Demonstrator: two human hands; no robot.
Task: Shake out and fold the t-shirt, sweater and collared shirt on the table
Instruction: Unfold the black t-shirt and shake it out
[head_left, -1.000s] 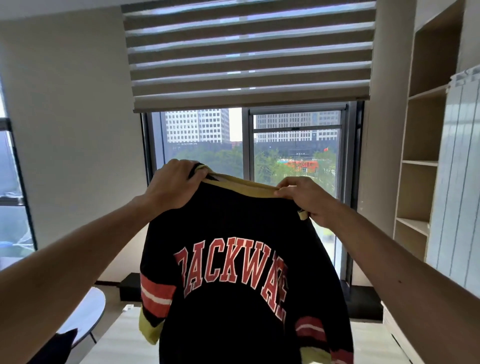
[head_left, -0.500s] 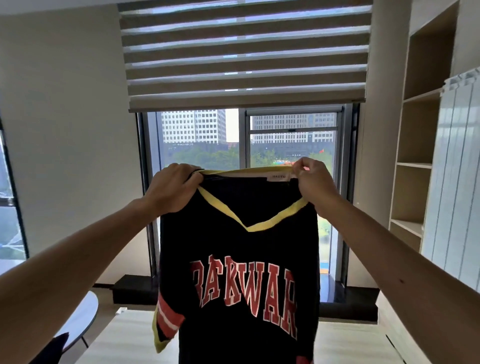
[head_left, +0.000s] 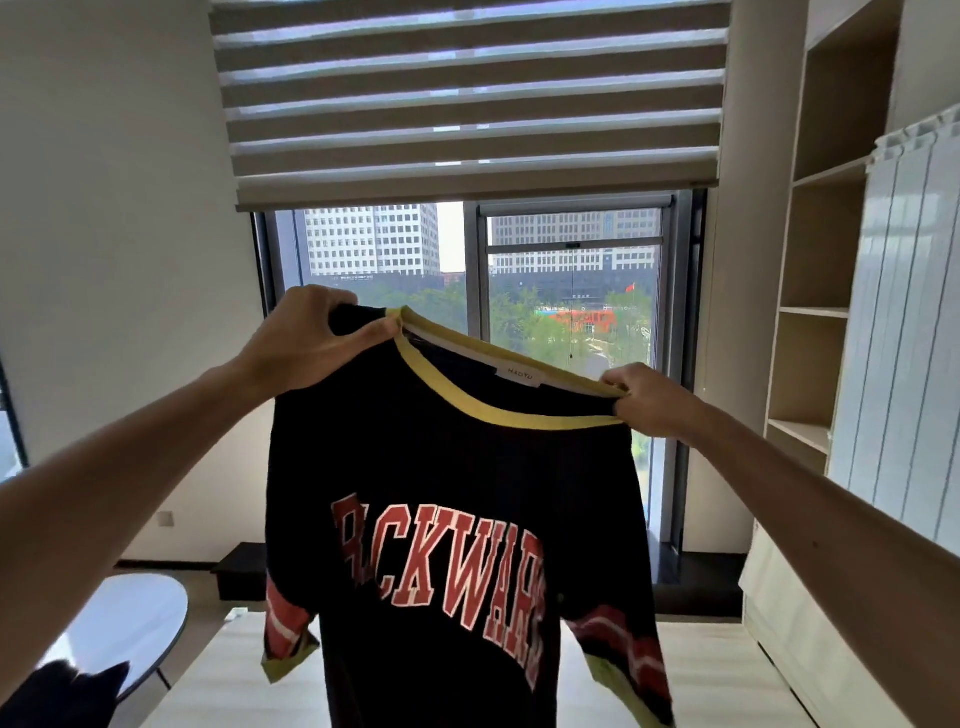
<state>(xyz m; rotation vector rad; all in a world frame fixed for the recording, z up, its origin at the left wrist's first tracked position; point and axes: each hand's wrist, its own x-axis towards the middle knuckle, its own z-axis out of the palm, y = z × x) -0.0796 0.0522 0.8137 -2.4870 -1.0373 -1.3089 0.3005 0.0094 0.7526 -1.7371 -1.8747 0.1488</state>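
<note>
A black t-shirt (head_left: 447, 483) with red block letters, a yellow neckband and red-striped sleeves with yellow cuffs hangs in the air in front of me. My left hand (head_left: 306, 343) grips its left shoulder beside the neckband. My right hand (head_left: 649, 400) grips the right shoulder, lower than the left, so the shirt hangs tilted. Its hem runs out of view at the bottom. The light wooden table (head_left: 223, 680) lies below the shirt. The sweater and the collared shirt are not in view.
A window (head_left: 571, 291) with a striped blind stands straight ahead. Open shelves (head_left: 815, 312) and a white slatted panel (head_left: 904, 338) fill the right side. A round glass side table (head_left: 119, 623) sits at lower left with a dark object (head_left: 62, 696) by it.
The shirt has swung and now hangs tilted: my left hand rose slightly, my right hand dropped and moved right. The sleeves have flared outward.
</note>
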